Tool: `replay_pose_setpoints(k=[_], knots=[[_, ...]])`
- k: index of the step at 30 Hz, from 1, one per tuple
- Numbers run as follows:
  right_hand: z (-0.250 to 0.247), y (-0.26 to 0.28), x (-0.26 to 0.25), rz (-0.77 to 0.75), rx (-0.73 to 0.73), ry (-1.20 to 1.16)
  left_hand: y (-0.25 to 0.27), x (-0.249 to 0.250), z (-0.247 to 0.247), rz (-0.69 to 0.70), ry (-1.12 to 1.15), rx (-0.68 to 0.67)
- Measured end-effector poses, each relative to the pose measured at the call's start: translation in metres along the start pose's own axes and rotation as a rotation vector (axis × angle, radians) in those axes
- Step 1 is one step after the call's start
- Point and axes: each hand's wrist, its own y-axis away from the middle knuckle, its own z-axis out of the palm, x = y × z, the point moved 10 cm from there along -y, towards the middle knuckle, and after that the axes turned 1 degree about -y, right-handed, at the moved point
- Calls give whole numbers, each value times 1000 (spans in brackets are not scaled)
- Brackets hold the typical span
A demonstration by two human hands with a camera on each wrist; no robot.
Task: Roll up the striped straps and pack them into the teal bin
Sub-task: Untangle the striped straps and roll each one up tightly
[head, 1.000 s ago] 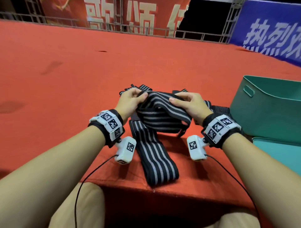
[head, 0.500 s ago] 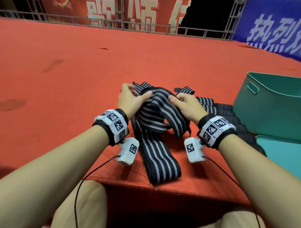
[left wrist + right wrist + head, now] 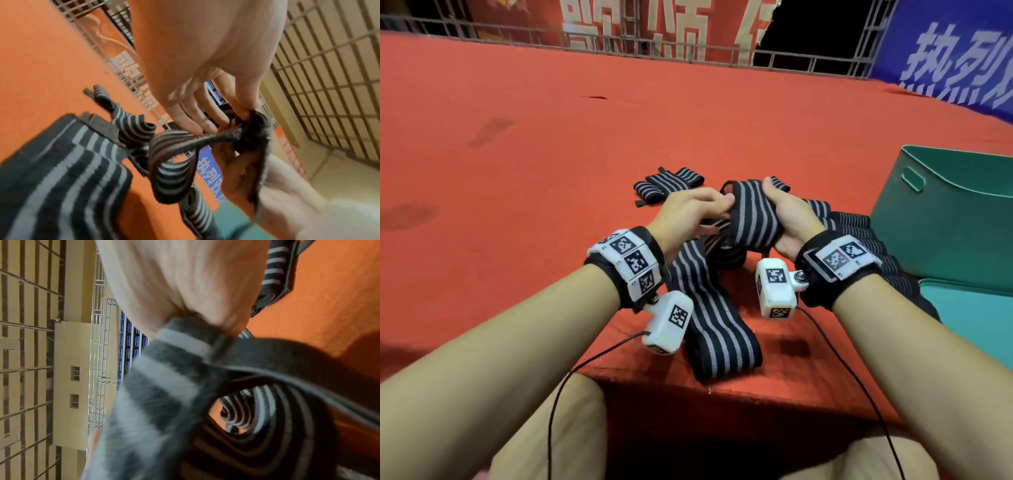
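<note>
A long black strap with grey stripes (image 3: 751, 214) is lifted off the red carpet, and its tail (image 3: 717, 325) trails down to the platform's front edge. My right hand (image 3: 787, 214) grips the raised, partly wound end from the right. My left hand (image 3: 688, 214) pinches the strap's left edge with thumb and fingertips (image 3: 197, 128). The right wrist view shows the strap (image 3: 170, 386) wrapped close under the palm. The teal bin (image 3: 941, 219) stands at the right, apart from both hands.
More striped straps (image 3: 669, 183) lie on the carpet beyond my hands, and a row of them (image 3: 859, 222) sits against the bin's left wall. A teal lid (image 3: 972, 315) lies flat in front of the bin. My knees are below the platform edge.
Both hands have lifted the strap's end higher and turned it upright. The strap now wraps over my right palm, and the left hand has shifted to its left edge.
</note>
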Motion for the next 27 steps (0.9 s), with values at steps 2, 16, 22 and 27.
replay_pose_setpoints(k=[2, 16, 22, 27], knots=[[4, 2, -2, -4, -8, 8, 0, -5, 0, -62, 158, 19], [12, 17, -5, -66, 255, 666, 13, -27, -38, -210, 471, 442], [82, 49, -17, -670, -154, 1367, 13, -14, -40, -135, 318, 419], [80, 50, -15, -713, -196, 1408, 11, -25, -46, -197, 357, 363]])
